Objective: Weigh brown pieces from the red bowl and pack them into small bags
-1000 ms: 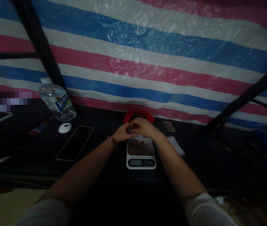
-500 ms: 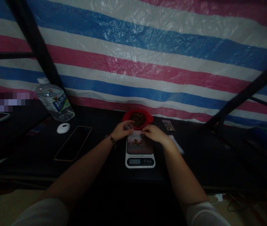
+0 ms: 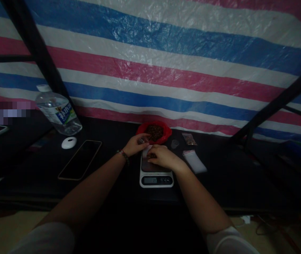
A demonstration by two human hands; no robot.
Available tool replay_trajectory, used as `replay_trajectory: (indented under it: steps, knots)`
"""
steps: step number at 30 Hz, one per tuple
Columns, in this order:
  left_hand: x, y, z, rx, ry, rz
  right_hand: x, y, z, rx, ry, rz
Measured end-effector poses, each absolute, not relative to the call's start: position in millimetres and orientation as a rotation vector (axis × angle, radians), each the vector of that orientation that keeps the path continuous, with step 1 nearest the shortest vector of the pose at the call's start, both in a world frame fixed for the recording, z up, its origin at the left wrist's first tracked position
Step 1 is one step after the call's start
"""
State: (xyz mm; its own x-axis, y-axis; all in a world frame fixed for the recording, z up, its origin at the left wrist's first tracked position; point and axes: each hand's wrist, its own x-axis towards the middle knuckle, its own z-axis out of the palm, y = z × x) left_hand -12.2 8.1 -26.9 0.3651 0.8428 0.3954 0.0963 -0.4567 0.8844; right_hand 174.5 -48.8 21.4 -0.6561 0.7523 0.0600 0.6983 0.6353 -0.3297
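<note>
My left hand (image 3: pixel 136 144) is closed around a small clear plastic cup (image 3: pixel 142 140), beside the front left rim of a red plastic bag (image 3: pixel 166 131) that lies open with small brown dried pieces (image 3: pixel 154 132) in it. My right hand (image 3: pixel 161 156) is over the plate of a white digital kitchen scale (image 3: pixel 143 181), its fingers curled around a little clump of brown dried pieces (image 3: pixel 152 155). The fingers partly cover that clump. The scale's display is lit, but its digits are too small to read.
Right of the bag are a small clear lid or cup (image 3: pixel 175 144), a zip bag of brown bits (image 3: pixel 189 139) and a stack of white zip bags (image 3: pixel 195 161). A phone (image 3: pixel 80 159), a white mouse (image 3: pixel 69 142) and a water bottle (image 3: pixel 59 112) stand left. Striped sheeting (image 3: pixel 150 67) hangs behind.
My right hand has moved left and down from the scale's far edge onto the brown pieces, uncovering the small clear item and white bags. My left hand still holds the cup.
</note>
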Motion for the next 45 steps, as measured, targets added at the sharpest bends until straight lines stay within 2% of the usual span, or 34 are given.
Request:
replay_trajectory:
  steps: [13, 19, 32, 39, 45]
  knots:
    - [-12, 6, -25, 1.894, 0.857, 1.089, 171, -47, 25, -1.381, -2.682, 0.319]
    - [-12, 7, -25, 1.909, 0.857, 1.092, 172, -43, 24, -1.328, -2.684, 0.246]
    - [-10, 7, -28, 1.886, 0.861, 1.092, 171, -34, 19, -1.407, -2.649, 0.267]
    - [-12, 4, -26, 1.981, 0.871, 1.065, 188, -21, 33, -1.163, -2.373, 0.341]
    - [-12, 2, -25, 2.067, 0.831, 1.085, 159, -12, 45, -1.069, -2.092, 0.257]
